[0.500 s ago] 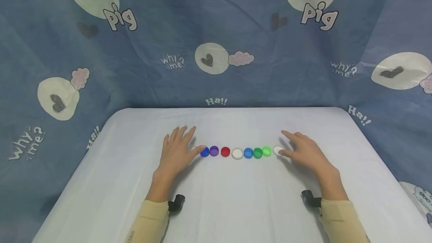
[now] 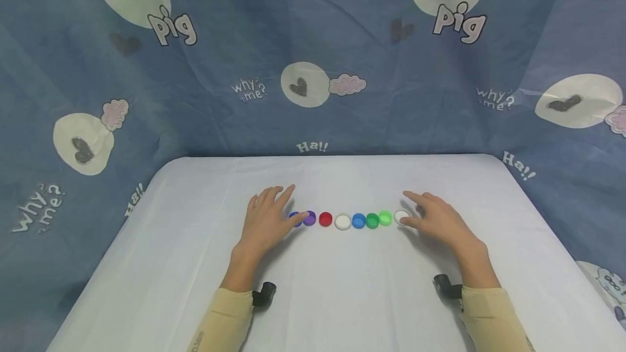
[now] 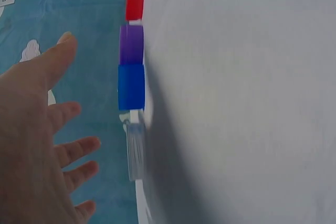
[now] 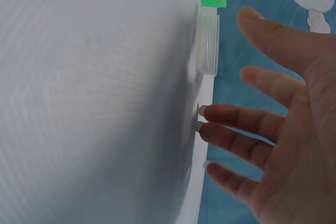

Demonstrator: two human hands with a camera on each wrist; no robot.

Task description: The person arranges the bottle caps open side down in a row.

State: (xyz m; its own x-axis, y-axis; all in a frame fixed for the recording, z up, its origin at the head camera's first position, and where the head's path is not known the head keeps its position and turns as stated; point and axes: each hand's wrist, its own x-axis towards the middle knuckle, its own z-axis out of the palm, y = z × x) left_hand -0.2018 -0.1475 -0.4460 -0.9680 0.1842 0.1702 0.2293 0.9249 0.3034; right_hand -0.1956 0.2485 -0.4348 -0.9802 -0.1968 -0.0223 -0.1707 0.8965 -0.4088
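A row of small round caps lies on the white table. From left to right I see dark blue, purple, red, white, light blue, green, light green and a clear cap. Another clear cap, at the left end, is hidden by the hand in the head view. My left hand hovers over that end with fingers spread, its thumb partly covering dark blue and purple. Beside the right-end clear cap, my right hand is held with fingers apart, gripping nothing.
The white-covered table extends in front of and behind the row. A blue patterned cloth hangs at the back and around the sides. Black wrist mounts stick out from both sleeves.
My left hand has shifted to the right, so its thumb now reaches the purple cap and the left-end clear cap is covered. My right hand has moved slightly left. The row looks unchanged.
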